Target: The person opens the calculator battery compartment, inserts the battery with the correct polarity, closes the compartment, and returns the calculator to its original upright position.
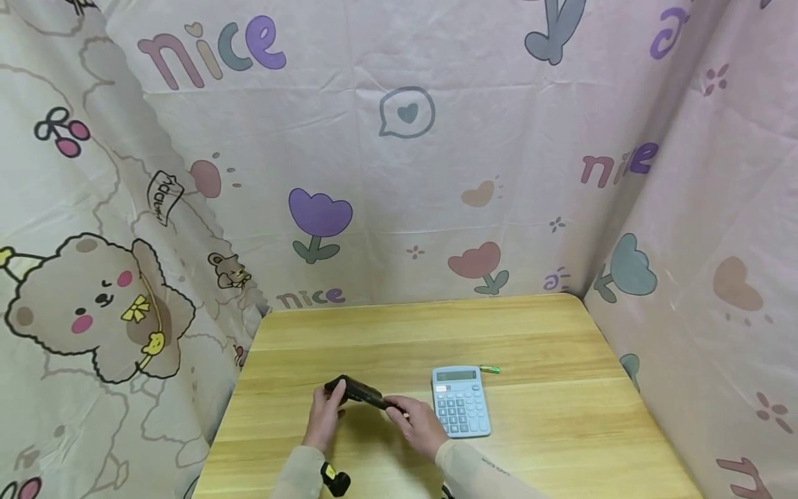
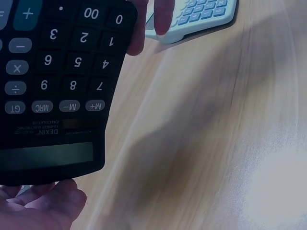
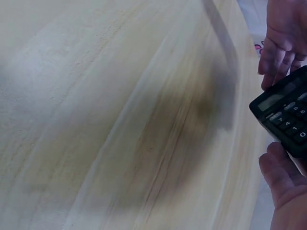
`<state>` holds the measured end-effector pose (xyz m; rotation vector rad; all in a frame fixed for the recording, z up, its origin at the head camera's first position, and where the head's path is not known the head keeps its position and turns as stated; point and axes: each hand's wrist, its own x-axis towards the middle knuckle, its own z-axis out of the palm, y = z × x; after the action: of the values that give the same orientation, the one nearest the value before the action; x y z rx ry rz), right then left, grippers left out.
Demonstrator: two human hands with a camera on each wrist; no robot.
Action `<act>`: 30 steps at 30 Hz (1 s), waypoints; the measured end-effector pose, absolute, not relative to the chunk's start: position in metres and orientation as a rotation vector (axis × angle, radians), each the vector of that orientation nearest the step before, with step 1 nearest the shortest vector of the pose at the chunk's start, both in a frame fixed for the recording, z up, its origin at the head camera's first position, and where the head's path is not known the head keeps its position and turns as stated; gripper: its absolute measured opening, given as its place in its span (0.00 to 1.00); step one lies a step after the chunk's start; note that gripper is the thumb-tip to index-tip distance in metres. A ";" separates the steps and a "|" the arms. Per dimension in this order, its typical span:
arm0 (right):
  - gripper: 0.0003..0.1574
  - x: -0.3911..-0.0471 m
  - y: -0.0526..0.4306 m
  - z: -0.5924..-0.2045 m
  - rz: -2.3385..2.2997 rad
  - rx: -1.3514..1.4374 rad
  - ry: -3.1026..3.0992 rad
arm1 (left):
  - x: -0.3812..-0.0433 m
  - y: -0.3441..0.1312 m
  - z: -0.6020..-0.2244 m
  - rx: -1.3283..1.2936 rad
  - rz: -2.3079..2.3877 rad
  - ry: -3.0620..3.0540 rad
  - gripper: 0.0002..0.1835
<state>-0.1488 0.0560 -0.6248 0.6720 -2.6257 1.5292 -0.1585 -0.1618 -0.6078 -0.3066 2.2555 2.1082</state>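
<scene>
Black calculator (image 1: 360, 393) hangs tilted just above the wooden table (image 1: 561, 416), the left hand (image 1: 325, 416) pinching its display end and the right hand (image 1: 419, 424) gripping its key end. Keeping both grips firm seems wise, since the blue calculator (image 1: 460, 400) and a small battery (image 1: 489, 369) lie just to the right.

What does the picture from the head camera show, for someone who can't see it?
Two hands, left hand and right hand, hold a black calculator above a wooden table. A light blue calculator lies beside them, with a small green battery just behind it.
</scene>
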 end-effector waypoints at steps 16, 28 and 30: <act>0.28 -0.145 0.064 -0.625 1.459 0.722 -2.680 | -0.158 -0.165 -0.614 -0.220 2.146 2.155 0.32; 0.42 -0.143 0.070 -0.624 1.238 0.696 -2.847 | -0.154 -0.165 -0.618 -0.059 2.070 2.286 0.33; 0.43 -0.144 0.070 -0.626 1.220 0.695 -2.863 | -0.154 -0.164 -0.620 -0.033 2.098 2.266 0.33</act>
<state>-0.1441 0.0704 -0.6259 0.6954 -2.8630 1.2201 -0.1539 -0.1638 -0.6200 -0.0333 2.2659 2.0982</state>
